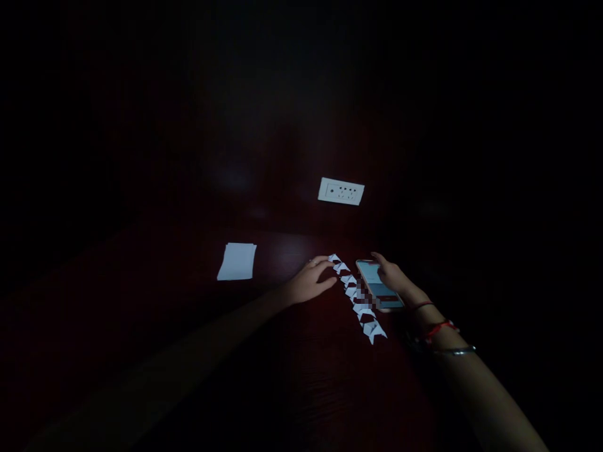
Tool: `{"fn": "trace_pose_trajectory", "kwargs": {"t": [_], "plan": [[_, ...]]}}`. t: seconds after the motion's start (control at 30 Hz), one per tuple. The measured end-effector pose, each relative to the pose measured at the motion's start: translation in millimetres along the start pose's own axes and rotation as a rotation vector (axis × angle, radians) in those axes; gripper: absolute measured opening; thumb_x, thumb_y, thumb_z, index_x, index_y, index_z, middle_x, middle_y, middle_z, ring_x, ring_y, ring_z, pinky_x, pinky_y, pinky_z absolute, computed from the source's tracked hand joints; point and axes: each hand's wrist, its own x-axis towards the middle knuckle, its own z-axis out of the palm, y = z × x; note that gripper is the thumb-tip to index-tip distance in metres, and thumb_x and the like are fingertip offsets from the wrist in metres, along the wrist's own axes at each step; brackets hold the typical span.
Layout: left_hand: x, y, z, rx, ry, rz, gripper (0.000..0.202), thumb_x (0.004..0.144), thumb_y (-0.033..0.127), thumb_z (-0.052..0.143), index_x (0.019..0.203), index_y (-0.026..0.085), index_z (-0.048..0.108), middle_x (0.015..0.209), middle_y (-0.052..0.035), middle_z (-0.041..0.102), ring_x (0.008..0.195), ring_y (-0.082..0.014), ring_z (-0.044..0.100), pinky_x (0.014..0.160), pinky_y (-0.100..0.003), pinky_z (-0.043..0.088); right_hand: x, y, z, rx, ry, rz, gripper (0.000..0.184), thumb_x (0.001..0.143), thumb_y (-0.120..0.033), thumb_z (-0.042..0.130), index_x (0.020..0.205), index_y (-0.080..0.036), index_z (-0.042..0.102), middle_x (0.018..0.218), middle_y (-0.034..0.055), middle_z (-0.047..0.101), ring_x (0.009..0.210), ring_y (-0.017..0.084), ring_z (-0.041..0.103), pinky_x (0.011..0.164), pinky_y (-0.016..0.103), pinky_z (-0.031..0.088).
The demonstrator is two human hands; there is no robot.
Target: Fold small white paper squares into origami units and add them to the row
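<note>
My left hand reaches in from the left, palm down. Its fingers are apart, and the fingertips touch the far end of a row of small folded white paper pieces. The row runs slantwise toward me, its pieces set close together with pointed corners. To the right of it is a smartphone with a lit screen. My right hand is at the phone's right edge, with the thumb over the screen and one finger stretched past the upper corner. The other right fingers are hidden.
A small stack of white paper sheets lies to the left on the dark red table. A white wall socket panel is behind the table. Bracelets circle my right wrist. The surroundings are very dark.
</note>
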Motion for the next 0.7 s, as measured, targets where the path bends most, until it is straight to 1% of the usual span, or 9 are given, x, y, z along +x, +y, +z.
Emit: {"fn": "trace_pose_trajectory", "kwargs": {"t": [0.1,0.17,0.23,0.3,0.47,0.57,0.6,0.63,0.7], "plan": [[31,11,20.7,-0.013,0.019,0.016,0.039,0.076,0.036,0.057,0.112,0.026,0.047,0.127,-0.0021,0.039,0.116,-0.0193,0.038,0.096,-0.032,0.033,-1,4,3,0.004,0.008,-0.02,0.058,0.069,-0.001,0.042,0.125,-0.014,0.037,0.11,0.0102,0.059,0.102,0.021,0.054,0.086,0.033,0.042],[34,8,27.7,-0.004,0.084,-0.075,0.035,0.085,0.029,0.044,0.118,0.019,0.042,0.129,-0.0093,0.033,0.118,-0.0217,0.035,0.096,-0.037,0.033,-4,7,1,0.02,0.02,-0.03,0.059,0.069,0.0,0.04,0.126,-0.015,0.035,0.109,0.0095,0.06,0.1,0.02,0.056,0.086,0.032,0.042],[24,0,30.0,0.013,0.112,-0.141,0.036,0.086,0.028,0.041,0.121,0.018,0.038,0.131,-0.0114,0.03,0.12,-0.0256,0.031,0.096,-0.045,0.03,-7,10,-1,0.047,0.031,-0.043,0.06,0.07,0.0,0.038,0.128,-0.016,0.032,0.108,0.0089,0.06,0.098,0.018,0.057,0.085,0.031,0.043],[8,-10,29.7,0.026,0.081,-0.16,0.042,0.081,0.032,0.049,0.12,0.021,0.039,0.132,-0.0106,0.028,0.119,-0.0294,0.031,0.093,-0.048,0.031,-11,12,-3,0.078,0.04,-0.053,0.06,0.071,-0.001,0.036,0.129,-0.015,0.029,0.11,0.0088,0.059,0.099,0.017,0.056,0.086,0.03,0.043],[-13,-20,27.0,0.062,0.035,-0.202,0.047,0.08,0.035,0.049,0.122,0.018,0.037,0.134,-0.0119,0.025,0.119,-0.0283,0.031,0.095,-0.044,0.031,-18,9,0,0.112,0.025,-0.047,0.06,0.071,-0.001,0.037,0.129,-0.013,0.03,0.116,0.011,0.054,0.103,0.018,0.053,0.088,0.03,0.041],[-11,-21,25.3,0.105,0.054,-0.248,0.047,0.084,0.036,0.042,0.127,0.018,0.033,0.136,-0.0123,0.022,0.123,-0.0301,0.025,0.096,-0.049,0.025,-17,9,3,0.103,0.015,-0.038,0.061,0.069,0.0,0.037,0.128,-0.013,0.031,0.116,0.0112,0.054,0.106,0.02,0.052,0.091,0.034,0.039],[-11,-21,24.5,0.126,0.037,-0.253,0.047,0.084,0.037,0.042,0.127,0.019,0.034,0.135,-0.0115,0.026,0.123,-0.0311,0.024,0.096,-0.052,0.022,-16,10,4,0.1,0.011,-0.038,0.061,0.068,0.0,0.037,0.128,-0.013,0.031,0.114,0.0109,0.055,0.105,0.02,0.052,0.091,0.035,0.039],[-11,-23,23.7,0.183,-0.073,-0.217,0.048,0.084,0.041,0.041,0.127,0.022,0.034,0.136,-0.0098,0.028,0.124,-0.0324,0.023,0.095,-0.055,0.021,-15,11,5,0.098,0.009,-0.039,0.061,0.068,0.001,0.037,0.127,-0.014,0.031,0.113,0.0106,0.056,0.105,0.02,0.052,0.09,0.035,0.039],[-13,-26,22.2,0.197,-0.135,-0.186,0.047,0.082,0.047,0.042,0.124,0.027,0.039,0.135,-0.0053,0.032,0.123,-0.0322,0.027,0.094,-0.056,0.022,-13,12,5,0.096,0.007,-0.046,0.061,0.068,0.001,0.036,0.127,-0.015,0.03,0.112,0.0098,0.057,0.103,0.019,0.053,0.089,0.035,0.039]]}}
